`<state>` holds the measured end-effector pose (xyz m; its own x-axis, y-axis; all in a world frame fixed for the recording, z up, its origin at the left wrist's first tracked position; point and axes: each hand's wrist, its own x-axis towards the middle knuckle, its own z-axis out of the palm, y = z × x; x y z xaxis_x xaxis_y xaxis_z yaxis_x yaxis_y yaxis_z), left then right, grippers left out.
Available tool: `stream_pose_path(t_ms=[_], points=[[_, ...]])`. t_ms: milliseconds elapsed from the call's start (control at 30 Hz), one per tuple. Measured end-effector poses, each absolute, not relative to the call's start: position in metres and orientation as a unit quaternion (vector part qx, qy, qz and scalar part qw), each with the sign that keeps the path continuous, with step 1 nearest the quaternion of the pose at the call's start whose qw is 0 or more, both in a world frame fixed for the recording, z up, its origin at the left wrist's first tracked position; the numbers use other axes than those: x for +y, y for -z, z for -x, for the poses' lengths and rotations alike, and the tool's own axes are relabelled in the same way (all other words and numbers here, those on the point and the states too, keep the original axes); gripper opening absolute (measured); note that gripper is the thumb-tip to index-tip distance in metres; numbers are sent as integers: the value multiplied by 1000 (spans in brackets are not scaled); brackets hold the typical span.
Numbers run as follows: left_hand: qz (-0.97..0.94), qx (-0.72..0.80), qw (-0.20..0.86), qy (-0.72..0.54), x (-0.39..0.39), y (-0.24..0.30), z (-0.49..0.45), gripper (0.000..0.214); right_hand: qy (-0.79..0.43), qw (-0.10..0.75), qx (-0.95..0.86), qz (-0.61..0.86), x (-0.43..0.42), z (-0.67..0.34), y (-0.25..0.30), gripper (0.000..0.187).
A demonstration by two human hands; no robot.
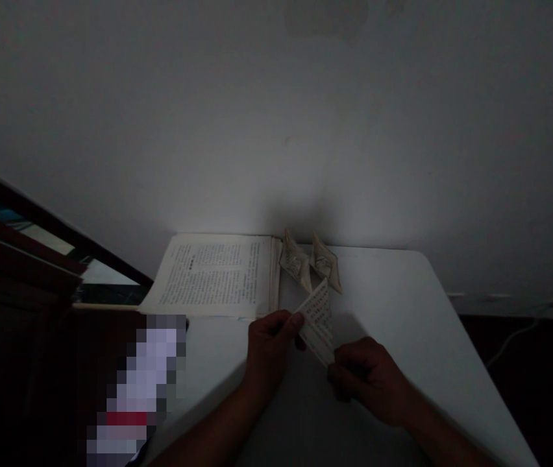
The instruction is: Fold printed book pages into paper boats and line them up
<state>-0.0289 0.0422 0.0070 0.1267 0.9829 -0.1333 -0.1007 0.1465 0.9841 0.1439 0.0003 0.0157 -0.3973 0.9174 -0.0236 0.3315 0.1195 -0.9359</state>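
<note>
A folded piece of printed paper [319, 322], roughly triangular, is held up above the white table. My left hand [272, 344] pinches its left corner between thumb and fingers. At its lower right corner, my right hand [367, 376] grips the paper with closed fingers. Just beyond it stand two folded paper boats, one on the left [296, 261] and one on the right [326, 259], side by side and made of printed paper. The fingertips of my right hand are partly in shadow.
An open book [211, 275] with printed pages lies at the table's back left, against the wall [276, 117]. The white table [403, 298] reaches toward me. A pixelated pale object [145, 383] is at the left edge. A white cable [513, 337] hangs on the right.
</note>
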Motion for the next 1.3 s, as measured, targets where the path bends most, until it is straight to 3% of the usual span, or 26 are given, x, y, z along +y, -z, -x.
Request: stream_pose_path(t_ms=[367,833,1067,1300], points=[[-505,438,618,-413,38,-14,26,35,-436,401,-636,495,5,-150,-7,37],[-505,385,690,-347,37,-13,23,29,-421,393,-669,470,1,-155,-7,38],[-542,391,674,-314,38,-16,23,28,-413,361,-697,461,2,-151,-8,39],[-546,381,679,-309,38,-12,26,32,-410,382,-687,463,3,-152,-8,32]])
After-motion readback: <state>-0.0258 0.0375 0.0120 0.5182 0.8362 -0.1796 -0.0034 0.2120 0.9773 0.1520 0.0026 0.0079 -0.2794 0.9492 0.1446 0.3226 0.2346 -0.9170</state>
